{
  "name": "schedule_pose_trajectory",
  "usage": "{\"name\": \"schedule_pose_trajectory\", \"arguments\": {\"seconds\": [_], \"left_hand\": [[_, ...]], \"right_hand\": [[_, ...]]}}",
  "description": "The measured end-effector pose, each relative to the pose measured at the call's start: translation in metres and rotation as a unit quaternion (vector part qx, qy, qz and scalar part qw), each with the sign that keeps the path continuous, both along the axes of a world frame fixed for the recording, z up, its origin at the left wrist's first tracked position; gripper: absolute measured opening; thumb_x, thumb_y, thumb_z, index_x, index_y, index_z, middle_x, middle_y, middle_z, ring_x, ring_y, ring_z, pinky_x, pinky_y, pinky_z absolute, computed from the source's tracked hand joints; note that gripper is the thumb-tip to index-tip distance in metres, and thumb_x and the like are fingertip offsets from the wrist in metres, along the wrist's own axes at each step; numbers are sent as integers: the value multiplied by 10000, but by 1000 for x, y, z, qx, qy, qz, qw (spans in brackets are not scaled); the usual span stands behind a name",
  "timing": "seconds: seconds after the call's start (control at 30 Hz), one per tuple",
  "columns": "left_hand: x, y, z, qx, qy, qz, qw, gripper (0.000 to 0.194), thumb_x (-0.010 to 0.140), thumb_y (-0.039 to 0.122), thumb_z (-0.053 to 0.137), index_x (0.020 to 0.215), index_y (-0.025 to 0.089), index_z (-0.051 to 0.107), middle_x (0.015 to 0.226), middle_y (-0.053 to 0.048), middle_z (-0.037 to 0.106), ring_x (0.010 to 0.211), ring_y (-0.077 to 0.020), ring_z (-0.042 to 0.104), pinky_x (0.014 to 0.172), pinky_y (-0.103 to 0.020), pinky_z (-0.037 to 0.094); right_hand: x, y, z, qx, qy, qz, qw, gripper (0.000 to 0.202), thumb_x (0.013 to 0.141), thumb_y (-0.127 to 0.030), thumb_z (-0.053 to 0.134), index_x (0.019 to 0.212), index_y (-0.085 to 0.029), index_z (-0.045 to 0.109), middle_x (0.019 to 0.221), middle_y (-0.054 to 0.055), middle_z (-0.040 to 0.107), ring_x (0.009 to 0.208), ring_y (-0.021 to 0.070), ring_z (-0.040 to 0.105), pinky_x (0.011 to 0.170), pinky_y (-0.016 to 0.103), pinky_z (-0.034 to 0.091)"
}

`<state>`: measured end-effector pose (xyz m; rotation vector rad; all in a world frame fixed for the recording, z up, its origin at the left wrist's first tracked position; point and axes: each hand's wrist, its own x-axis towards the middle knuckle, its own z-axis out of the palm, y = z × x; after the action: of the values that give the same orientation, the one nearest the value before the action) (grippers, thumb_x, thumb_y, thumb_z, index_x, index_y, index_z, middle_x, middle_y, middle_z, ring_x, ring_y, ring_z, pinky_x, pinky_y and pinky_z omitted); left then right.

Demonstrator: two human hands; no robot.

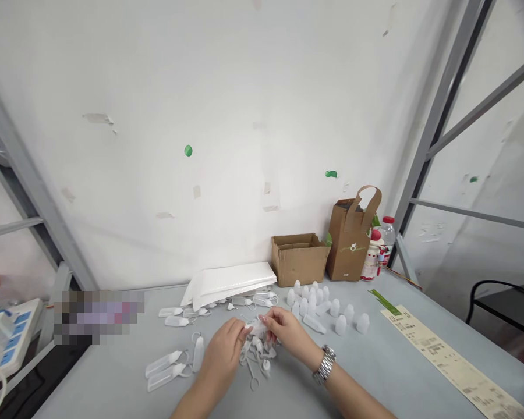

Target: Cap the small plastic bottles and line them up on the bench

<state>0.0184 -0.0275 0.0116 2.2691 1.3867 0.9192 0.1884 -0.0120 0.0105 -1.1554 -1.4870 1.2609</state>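
Note:
Over a pile of small white caps with ring straps [254, 372], my left hand [223, 352] and my right hand [290, 336] pinch a small whitish translucent piece [256, 329] between them. Its exact shape is partly hidden by the fingers. To the left of my hands lie clear flat bottles with straps [163, 372]. More such bottles [177, 320] rest farther back. Several frosted bottles without caps [313, 299] stand to the right, and one [314, 324] lies on its side near my right hand.
White padded envelopes [231, 279] lie at the back of the grey table [126, 372]. Beside them stand an open cardboard box [299, 265], a brown paper bag [347, 244] and a red-capped bottle [388, 235]. A printed label strip [449, 358] lies right; a power strip [15, 343] is left.

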Motion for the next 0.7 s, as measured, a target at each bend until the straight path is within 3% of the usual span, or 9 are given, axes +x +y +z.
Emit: {"name": "schedule_pose_trajectory", "arguments": {"seconds": [0.27, 0.5, 0.7], "left_hand": [[1, 5, 2, -90, -92, 12, 992, 404, 870, 441, 238, 572, 218, 392, 566, 23, 455, 575, -156, 472, 572, -261, 372], [1, 3, -5, -68, -77, 14, 995, 373, 864, 434, 257, 596, 217, 398, 604, 17, 465, 602, -159, 466, 589, -258, 366], [1, 4, -3, -120, -125, 9, 985, 412, 845, 489, 264, 568, 215, 398, 546, 27, 453, 559, -151, 467, 566, -251, 368]], "right_hand": [[3, -8, 4, 122, -35, -20, 992, 234, 746, -412, 577, 790, -190, 516, 671, -27, 507, 653, 132, 493, 619, 253, 393], [-1, -5, 0, 48, -46, 7, 998, 339, 824, -474, 419, 676, -179, 493, 568, -16, 521, 538, 131, 507, 553, 262, 403], [0, -9, 4, 124, -65, -8, 990, 207, 792, -379, 524, 788, -176, 564, 723, 9, 583, 693, 149, 535, 660, 264, 417]]}}
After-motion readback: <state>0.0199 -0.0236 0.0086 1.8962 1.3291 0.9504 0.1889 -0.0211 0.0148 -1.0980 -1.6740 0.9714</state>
